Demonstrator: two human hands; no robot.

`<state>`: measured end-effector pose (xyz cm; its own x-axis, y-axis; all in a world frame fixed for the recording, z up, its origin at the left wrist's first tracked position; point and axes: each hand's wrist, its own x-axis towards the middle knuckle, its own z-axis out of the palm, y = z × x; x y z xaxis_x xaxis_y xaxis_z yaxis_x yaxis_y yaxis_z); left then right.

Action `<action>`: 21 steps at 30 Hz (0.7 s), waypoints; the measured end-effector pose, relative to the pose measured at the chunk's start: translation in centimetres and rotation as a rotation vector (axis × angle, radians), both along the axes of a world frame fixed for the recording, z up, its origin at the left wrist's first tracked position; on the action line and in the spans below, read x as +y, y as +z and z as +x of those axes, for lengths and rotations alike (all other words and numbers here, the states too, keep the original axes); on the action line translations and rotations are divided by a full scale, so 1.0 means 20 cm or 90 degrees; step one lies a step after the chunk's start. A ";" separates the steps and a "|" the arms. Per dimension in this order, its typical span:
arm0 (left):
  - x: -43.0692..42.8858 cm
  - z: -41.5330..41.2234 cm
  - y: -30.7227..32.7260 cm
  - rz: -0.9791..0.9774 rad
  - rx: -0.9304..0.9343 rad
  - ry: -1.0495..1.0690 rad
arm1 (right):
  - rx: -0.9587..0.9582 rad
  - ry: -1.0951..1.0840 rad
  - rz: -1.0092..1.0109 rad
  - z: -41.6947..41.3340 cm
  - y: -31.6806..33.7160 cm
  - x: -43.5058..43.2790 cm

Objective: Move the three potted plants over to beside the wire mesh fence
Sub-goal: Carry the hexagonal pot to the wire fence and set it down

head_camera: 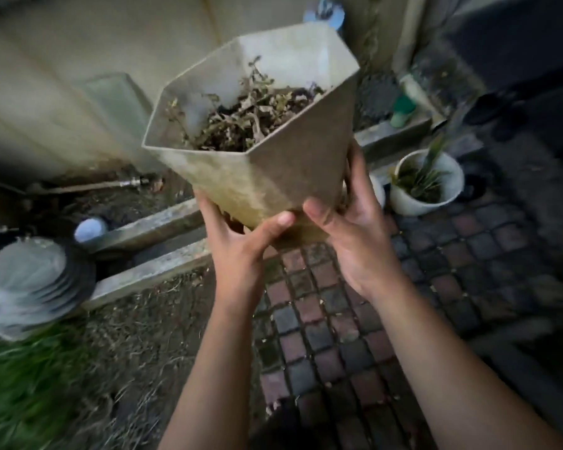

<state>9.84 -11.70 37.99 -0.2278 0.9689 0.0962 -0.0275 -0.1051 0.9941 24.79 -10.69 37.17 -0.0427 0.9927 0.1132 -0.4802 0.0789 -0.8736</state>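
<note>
The light is dim and flat, with only soft shadows. The faceted pot [273, 177] and the left hand [241, 251] and right hand [358, 241] gripping its base are brightest and sharpest. Left of and below the grip, the grass [23, 384] and a grey bundle [26, 280] smear with motion blur. Far from the grip the corners darken and the paving [338, 323] lines bow.

Beige faceted pot [273, 170], white round pot [426, 203], reddish-grey checkered paving [403, 287].
</note>
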 end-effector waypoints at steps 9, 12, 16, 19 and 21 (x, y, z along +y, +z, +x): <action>-0.42 0.20 1.33 0.110 -0.063 -0.267 | 0.030 -0.216 0.006 0.23 1.39 -0.71; -0.63 0.35 1.58 0.156 -0.120 -0.340 | 0.011 -0.309 0.056 0.32 1.65 -1.02; -0.91 0.60 1.80 0.251 -0.139 -0.444 | -0.011 -0.415 0.106 0.49 1.85 -1.43; -1.16 0.79 1.90 0.304 -0.125 -0.509 | -0.019 -0.490 0.137 0.63 1.93 -1.75; -1.36 0.90 1.95 0.330 -0.116 -0.545 | -0.013 -0.523 0.147 0.72 1.98 -1.98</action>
<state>27.82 -38.92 77.07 0.4694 0.6626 0.5836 -0.4426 -0.3954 0.8048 39.11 -50.30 76.84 0.6765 0.6617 0.3234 -0.1776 0.5727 -0.8003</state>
